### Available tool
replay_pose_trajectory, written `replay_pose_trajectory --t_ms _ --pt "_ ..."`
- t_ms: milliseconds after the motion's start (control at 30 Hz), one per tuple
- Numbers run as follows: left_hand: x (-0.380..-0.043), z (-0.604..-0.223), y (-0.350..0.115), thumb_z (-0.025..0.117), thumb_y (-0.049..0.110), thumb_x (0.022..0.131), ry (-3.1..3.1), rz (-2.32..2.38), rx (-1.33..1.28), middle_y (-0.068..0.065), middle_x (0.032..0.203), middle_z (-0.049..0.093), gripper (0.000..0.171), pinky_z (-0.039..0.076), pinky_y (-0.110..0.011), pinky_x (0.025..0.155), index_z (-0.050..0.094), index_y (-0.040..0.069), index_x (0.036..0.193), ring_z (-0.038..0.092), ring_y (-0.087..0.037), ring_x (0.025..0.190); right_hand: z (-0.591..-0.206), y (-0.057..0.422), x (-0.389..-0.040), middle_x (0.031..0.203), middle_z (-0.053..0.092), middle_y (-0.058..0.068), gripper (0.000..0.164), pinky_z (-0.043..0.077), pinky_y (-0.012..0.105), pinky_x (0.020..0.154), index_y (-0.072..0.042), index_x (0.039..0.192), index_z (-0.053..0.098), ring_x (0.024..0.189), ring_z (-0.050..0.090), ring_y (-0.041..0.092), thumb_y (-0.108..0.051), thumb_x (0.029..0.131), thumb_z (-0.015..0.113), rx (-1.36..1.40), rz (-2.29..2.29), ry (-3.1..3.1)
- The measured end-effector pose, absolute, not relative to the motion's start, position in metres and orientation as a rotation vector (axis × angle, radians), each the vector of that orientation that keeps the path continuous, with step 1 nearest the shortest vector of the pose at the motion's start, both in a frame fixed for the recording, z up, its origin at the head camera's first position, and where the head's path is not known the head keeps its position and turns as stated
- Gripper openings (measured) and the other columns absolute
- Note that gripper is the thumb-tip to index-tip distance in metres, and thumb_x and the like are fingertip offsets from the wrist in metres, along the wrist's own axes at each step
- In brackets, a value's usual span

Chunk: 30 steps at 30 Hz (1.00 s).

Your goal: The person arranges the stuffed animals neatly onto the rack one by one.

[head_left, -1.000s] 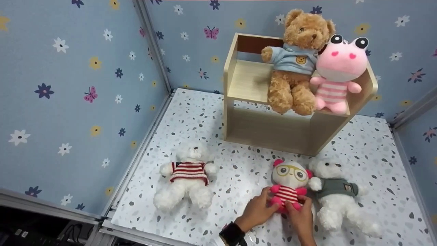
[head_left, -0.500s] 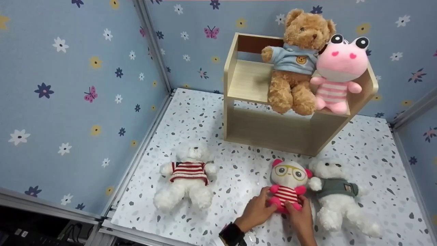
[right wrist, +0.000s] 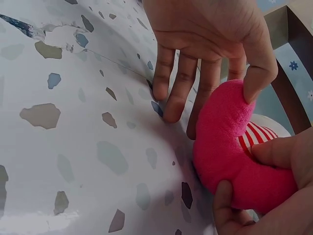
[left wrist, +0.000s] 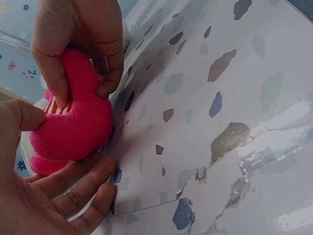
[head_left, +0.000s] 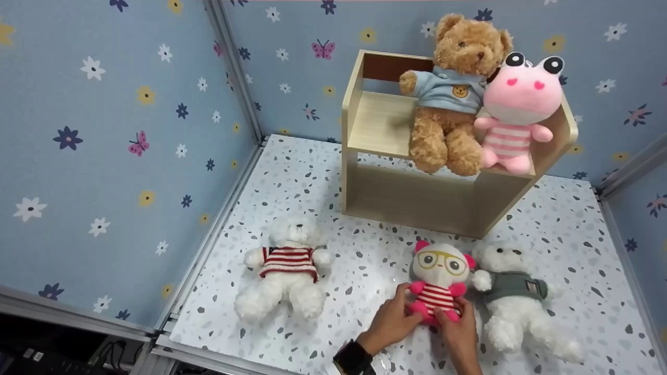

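Note:
Both hands hold a plush panda (head_left: 437,281) with pink ears, yellow glasses and a red-striped body, near the table's front. My left hand (head_left: 393,320) has its thumb on one pink leg, with the fingers spread along the underside, as the left wrist view shows. On the other side my right hand (head_left: 458,328) pinches a leg, its thumb (right wrist: 274,152) over the stripes. Close to the panda's right side lies a white plush bear (head_left: 513,297) in a green top. Another white plush bear (head_left: 286,271) in a striped sweater lies at the left.
A wooden shelf unit (head_left: 417,203) stands behind the panda. On its upper level sit a brown teddy bear (head_left: 453,99) and a pink plush frog (head_left: 521,104). The speckled tabletop (head_left: 359,271) is bounded by blue flowered walls (head_left: 130,177).
The panda's head has shifted slightly to the left, and a shadow shows more beside it. Both hands keep their hold and have barely moved.

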<state>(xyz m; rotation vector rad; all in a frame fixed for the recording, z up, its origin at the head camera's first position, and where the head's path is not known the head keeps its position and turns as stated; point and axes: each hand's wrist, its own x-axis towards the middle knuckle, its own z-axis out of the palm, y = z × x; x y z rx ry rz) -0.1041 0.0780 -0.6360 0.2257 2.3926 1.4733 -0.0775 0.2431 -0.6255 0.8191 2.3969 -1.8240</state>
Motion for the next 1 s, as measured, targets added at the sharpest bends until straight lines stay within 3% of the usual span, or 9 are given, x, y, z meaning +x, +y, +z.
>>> replay_pose_trajectory --t_ms 267,433,567,767,1000 --pt "-0.104 -0.633 0.078 0.071 0.035 0.085 2.396 1.426 0.204 0.004 0.101 0.073 0.071 0.048 -0.024 0.063 0.039 0.03 0.147 0.059 -0.004 0.071 -0.625 0.24 -0.077 0.145 0.045 0.025 0.066 0.049 0.01 0.077 0.003 0.152 0.03 0.128 0.047 0.029 -0.009 0.098 0.065 0.836 -1.871 2.377" --pt "-0.104 -0.633 0.078 0.073 0.048 0.085 2.417 1.414 0.214 0.006 0.099 0.071 0.08 0.048 -0.023 0.065 0.036 0.021 0.152 0.059 -0.004 0.072 -0.627 0.238 -0.075 0.143 0.048 0.024 0.064 0.05 0.011 0.079 0.003 0.15 0.032 0.114 0.051 0.011 -0.005 0.097 0.066 0.804 -1.893 2.406" --pt "-0.105 -0.634 0.077 0.072 0.053 0.086 2.422 1.434 0.207 0.007 0.096 0.071 0.079 0.048 -0.024 0.065 0.038 0.022 0.149 0.06 -0.004 0.073 -0.628 0.235 -0.075 0.141 0.051 0.024 0.063 0.052 0.014 0.077 0.003 0.148 0.035 0.105 0.051 0.001 -0.006 0.095 0.068 0.768 -1.894 2.441" --pt "-0.106 -0.633 0.075 0.071 0.055 0.087 2.435 1.441 0.2 0.007 0.094 0.069 0.068 0.047 -0.025 0.064 0.042 0.028 0.142 0.06 -0.006 0.073 -0.625 0.231 -0.074 0.14 0.051 0.023 0.064 0.057 0.023 0.071 0.001 0.149 0.035 0.106 0.054 0.011 -0.007 0.095 0.069 0.756 -1.851 2.462" --pt "-0.107 -0.631 0.074 0.068 0.057 0.09 2.448 1.439 0.196 0.005 0.085 0.067 0.065 0.044 -0.026 0.058 0.043 0.025 0.141 0.056 -0.008 0.065 -0.623 0.227 -0.075 0.143 0.049 0.022 0.065 0.055 0.022 0.071 -0.001 0.151 0.033 0.113 0.054 0.021 -0.005 0.096 0.067 0.759 -1.837 2.439"
